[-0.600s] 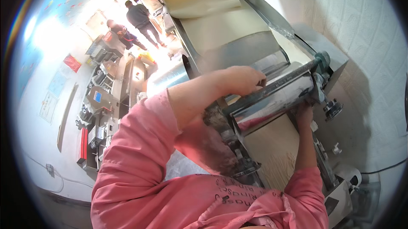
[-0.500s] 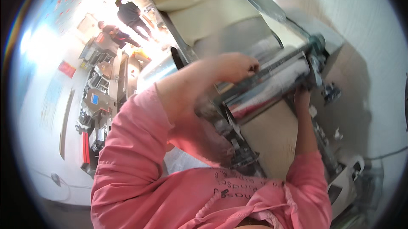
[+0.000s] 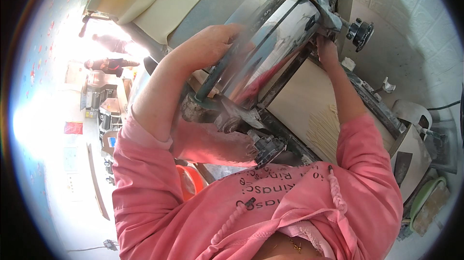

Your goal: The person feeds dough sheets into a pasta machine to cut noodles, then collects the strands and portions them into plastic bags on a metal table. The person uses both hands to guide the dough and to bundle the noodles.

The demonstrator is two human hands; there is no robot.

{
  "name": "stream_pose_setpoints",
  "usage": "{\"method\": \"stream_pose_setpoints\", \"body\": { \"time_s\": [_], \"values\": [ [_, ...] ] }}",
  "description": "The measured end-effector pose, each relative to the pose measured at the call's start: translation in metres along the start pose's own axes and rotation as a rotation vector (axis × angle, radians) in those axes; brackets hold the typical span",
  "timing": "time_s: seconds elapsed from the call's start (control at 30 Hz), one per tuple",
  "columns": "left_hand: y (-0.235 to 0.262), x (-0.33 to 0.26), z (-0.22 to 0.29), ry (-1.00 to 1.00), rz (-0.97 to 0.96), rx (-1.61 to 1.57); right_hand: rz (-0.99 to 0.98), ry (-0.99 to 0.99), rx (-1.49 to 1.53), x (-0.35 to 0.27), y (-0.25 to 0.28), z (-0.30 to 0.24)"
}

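Observation:
My left hand (image 3: 212, 42) reaches over the near side of a noodle machine, beside its green bar (image 3: 278, 6). Its fingers bend toward the bar, partly behind it and blurred. A shiny metal roller (image 3: 280, 42) lies just below the bar. My right hand (image 3: 327, 51) is at the roller's right end, fingers tucked under a bracket and hidden. A wide cream dough sheet (image 3: 162, 6) drapes over the machine's far part, next to a grey metal plate (image 3: 217, 6). Below the roller, thin noodle strands (image 3: 323, 132) lie on a cream surface (image 3: 302, 96).
Black adjusting knobs (image 3: 361, 34) stick out at the right, with another knob (image 3: 269, 151) close to my chest. An orange tub (image 3: 191, 182) stands low at the left. A green basin (image 3: 425, 202) is at lower right. People (image 3: 108, 64) are in the far left background.
The view has turned and shifted, so the machine sits higher and further left. Noodle strands now show below the roller. Both hands stay near the roller.

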State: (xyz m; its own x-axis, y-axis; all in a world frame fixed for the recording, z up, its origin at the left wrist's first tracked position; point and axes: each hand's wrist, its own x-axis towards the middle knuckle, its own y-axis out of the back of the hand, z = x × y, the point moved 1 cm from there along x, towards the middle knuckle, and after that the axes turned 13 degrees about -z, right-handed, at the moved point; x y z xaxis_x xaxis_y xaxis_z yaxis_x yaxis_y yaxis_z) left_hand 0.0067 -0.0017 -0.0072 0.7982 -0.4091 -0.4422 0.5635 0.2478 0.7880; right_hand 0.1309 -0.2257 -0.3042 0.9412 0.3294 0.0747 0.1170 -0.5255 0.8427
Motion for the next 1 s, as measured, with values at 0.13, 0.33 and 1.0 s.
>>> {"method": "stream_pose_setpoints", "body": {
  "time_s": [0.13,0.33,1.0],
  "values": [
    [0.001,0.000,0.001,-0.013,-0.021,-0.060,0.057,-0.228,0.348,-0.003,0.000,0.003],
    [0.001,-0.001,0.005,0.018,-0.028,-0.039,-0.014,-0.256,0.454,-0.005,-0.001,0.002],
    [-0.001,0.000,-0.001,0.011,-0.012,-0.077,0.029,-0.260,0.601,0.004,-0.013,0.011]
  ]
}}
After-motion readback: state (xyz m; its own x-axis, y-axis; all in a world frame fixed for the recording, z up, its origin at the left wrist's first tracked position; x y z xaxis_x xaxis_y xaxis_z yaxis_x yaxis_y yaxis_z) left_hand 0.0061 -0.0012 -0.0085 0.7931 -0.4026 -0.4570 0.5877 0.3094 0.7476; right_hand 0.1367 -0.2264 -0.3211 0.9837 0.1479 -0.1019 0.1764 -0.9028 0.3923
